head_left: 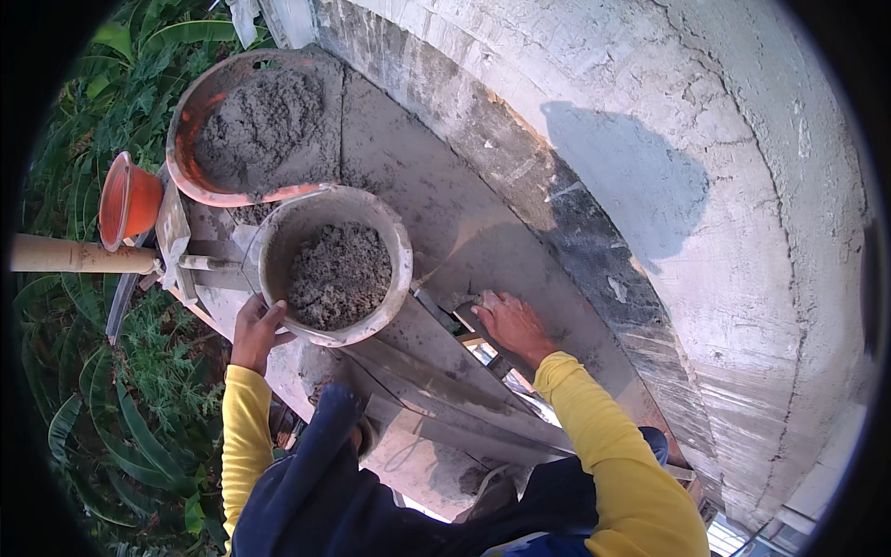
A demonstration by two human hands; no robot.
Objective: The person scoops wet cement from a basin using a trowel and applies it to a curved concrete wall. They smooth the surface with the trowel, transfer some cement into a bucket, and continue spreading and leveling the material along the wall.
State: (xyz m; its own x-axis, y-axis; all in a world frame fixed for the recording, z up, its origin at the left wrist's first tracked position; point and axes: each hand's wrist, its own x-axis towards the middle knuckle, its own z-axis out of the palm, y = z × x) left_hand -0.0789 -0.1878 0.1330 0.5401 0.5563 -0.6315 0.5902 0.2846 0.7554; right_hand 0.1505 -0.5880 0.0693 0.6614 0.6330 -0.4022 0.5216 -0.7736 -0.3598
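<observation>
A grey-crusted bucket (pixel 406 251) holding wet mortar (pixel 342 277) stands on the planks in front of me. My left hand (pixel 258 332) grips its rim at the near left side, with the thumb toward the bucket and the fingers around the outside. My right hand (pixel 512 325) is right of the bucket, low over the boards beside a gap between them. Its fingers are curled over something dark at the plank's edge; what it holds, if anything, is hidden under the palm.
Behind the bucket lies a wide orange tub (pixel 181 139) heaped with mortar. A small orange bucket (pixel 142 202) hangs near a bamboo pole (pixel 79 255) at the left. Mortar-stained planks (pixel 483 251) run along a curved plastered wall (pixel 742 213). Green plants (pixel 130 408) grow below the left edge.
</observation>
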